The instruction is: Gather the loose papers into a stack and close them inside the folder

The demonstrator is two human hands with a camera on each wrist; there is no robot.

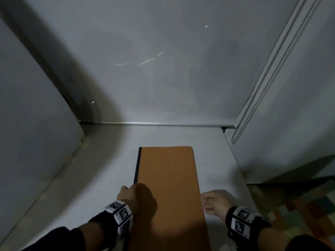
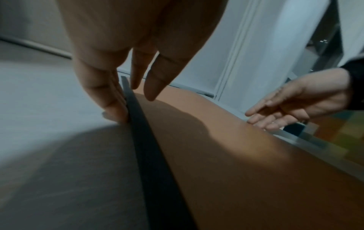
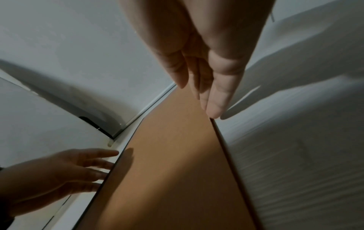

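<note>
Now flat hands (image 1: 127, 195) flanking folder (image 1: 168, 178)

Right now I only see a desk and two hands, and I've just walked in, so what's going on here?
A person is finishing with an orange folder on a white table. It lies shut and flat, and no loose papers show. The left hand touches its dark spine edge with straight fingers; the right hand sits open at the opposite edge, fingertips about level with it.
</note>
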